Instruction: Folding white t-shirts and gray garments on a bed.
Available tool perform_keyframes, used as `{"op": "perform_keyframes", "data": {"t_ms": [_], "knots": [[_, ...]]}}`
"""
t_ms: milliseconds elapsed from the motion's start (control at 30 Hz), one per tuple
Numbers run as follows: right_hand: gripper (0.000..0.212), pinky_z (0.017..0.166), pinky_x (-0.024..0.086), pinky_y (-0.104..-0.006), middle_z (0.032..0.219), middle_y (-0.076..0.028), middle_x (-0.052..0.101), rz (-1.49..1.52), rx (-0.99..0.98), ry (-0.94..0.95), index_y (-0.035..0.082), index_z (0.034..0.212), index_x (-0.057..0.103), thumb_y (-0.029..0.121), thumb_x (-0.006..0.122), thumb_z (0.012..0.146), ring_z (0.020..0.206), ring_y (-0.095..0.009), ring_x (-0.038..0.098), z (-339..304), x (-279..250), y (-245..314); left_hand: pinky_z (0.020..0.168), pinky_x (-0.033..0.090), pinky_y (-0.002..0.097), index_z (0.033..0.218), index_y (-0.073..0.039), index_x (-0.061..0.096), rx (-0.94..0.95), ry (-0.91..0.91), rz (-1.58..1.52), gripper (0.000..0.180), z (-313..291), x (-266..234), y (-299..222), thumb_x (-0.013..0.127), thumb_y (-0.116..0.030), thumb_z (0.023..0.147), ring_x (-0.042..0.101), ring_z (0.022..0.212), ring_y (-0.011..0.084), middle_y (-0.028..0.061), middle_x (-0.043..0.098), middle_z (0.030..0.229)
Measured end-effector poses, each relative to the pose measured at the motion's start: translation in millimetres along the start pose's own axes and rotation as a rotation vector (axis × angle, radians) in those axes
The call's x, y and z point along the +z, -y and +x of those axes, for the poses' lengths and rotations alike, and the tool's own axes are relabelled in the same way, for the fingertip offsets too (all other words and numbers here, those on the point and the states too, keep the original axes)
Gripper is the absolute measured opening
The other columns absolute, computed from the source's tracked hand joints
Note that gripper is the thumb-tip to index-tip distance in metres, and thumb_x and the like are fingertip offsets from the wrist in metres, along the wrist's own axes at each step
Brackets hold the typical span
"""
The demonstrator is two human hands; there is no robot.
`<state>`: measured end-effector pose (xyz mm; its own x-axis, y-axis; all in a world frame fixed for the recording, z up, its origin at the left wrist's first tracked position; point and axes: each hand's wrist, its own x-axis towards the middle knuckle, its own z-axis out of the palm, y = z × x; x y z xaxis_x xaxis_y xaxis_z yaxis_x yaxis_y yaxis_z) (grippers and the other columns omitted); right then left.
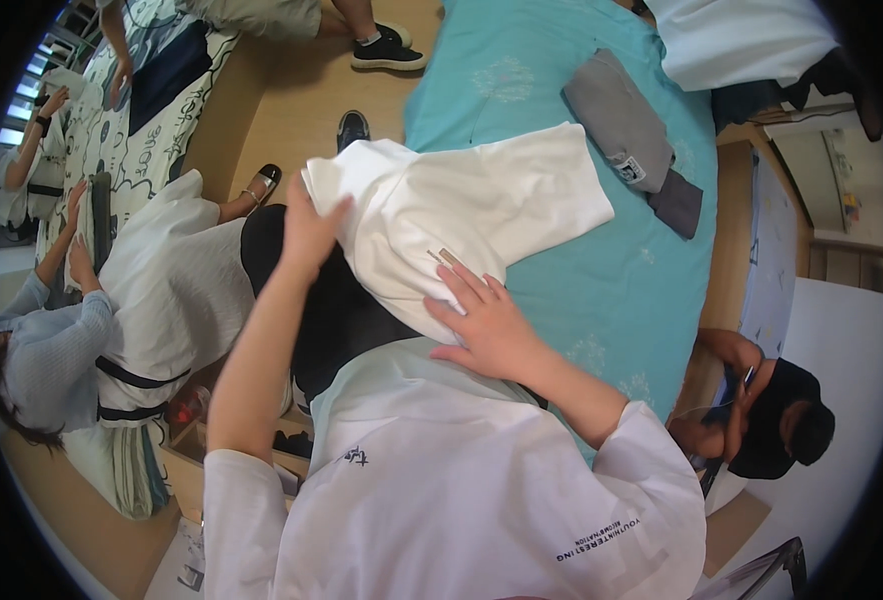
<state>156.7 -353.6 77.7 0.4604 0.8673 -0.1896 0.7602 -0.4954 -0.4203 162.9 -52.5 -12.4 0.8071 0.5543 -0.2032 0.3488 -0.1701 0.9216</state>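
In the head view, I see the seated person's white T-shirt [441, 190] slung between lap and bed, its long axis running from the left hand [311, 228] across to that hand's right, where a broad, straight-edged end rests on the teal floral bedsheet [591, 290]. The left hand has the T-shirt's near-side edge pinched, thumb on top and the other fingers going behind the cloth, so their tips I cannot make out. The right hand [489, 325] is laid flat on the lower edge, fingers a little spread and thumb apart, gripping nothing that I can see; its fingertips reach a small tan print [448, 256] on the fabric. Most of the T-shirt lies beyond the right hand and to the right of the left one; the right hand is nearer the broad end, though well apart from it. Under the cloth, between the two forearms, are the person's black trousers [346, 305]. Farther off, beyond the right hand and to its right, a folded grey garment [611, 105] lies on the sheet, a darker grey piece [677, 203] touching its near end. Past the left hand, a dark shoe [353, 127] stands on the floor.
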Motion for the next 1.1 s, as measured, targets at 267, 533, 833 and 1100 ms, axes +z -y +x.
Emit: {"op": "perform_keyframes", "data": {"t_ms": [267, 533, 833, 1100], "knots": [[0.048, 0.093, 0.050, -0.0387, 0.137, -0.020, 0.054, 0.520, 0.327, -0.205, 0.008, 0.136, 0.056, 0.031, 0.065, 0.094, 0.113, -0.034, 0.061, 11.1, -3.2, -25.9, 0.082, 0.058, 0.0327, 0.133, -0.001, 0.046, -0.868, 0.335, -0.726, 0.047, -134.6, 14.1, 14.3, 0.065, -0.025, 0.098, 0.066, 0.094, 0.0178, 0.0104, 0.064, 0.115], [0.024, 0.069, 0.050, -0.0326, 0.087, -0.014, 0.068, 0.685, 0.363, -0.106, 0.001, 0.105, 0.071, 0.022, 0.065, 0.094, 0.070, -0.021, 0.061, 56.0, -9.1, -44.8, 0.094, 0.054, 0.0332, 0.132, 0.004, 0.052, -0.806, 0.483, -0.670, 0.043, -135.3, 19.2, -16.9, 0.053, 0.000, 0.089, 0.067, 0.108, 0.0225, 0.0140, 0.064, 0.125], [0.037, 0.070, 0.049, -0.0302, 0.084, -0.005, 0.062, 0.619, 0.073, 0.138, 0.006, 0.116, 0.070, 0.020, 0.078, 0.083, 0.073, -0.016, 0.059, 64.7, -6.1, -34.1, 0.090, 0.052, 0.0355, 0.134, 0.001, 0.041, -0.659, 0.112, -0.565, 0.053, -133.8, -42.2, -17.4, 0.050, 0.002, 0.082, 0.060, 0.105, 0.0218, 0.0132, 0.059, 0.117], [0.040, 0.072, 0.050, -0.0351, 0.085, -0.008, 0.064, 0.602, 0.064, 0.120, 0.008, 0.117, 0.069, 0.034, 0.074, 0.087, 0.077, -0.024, 0.062, 59.6, 14.2, -21.9, 0.102, 0.044, 0.0341, 0.154, -0.002, 0.015, -0.564, 0.260, -0.393, 0.091, -185.5, -21.5, 3.3, 0.076, -0.006, 0.087, 0.055, 0.120, 0.0196, 0.0167, 0.058, 0.130]]}}
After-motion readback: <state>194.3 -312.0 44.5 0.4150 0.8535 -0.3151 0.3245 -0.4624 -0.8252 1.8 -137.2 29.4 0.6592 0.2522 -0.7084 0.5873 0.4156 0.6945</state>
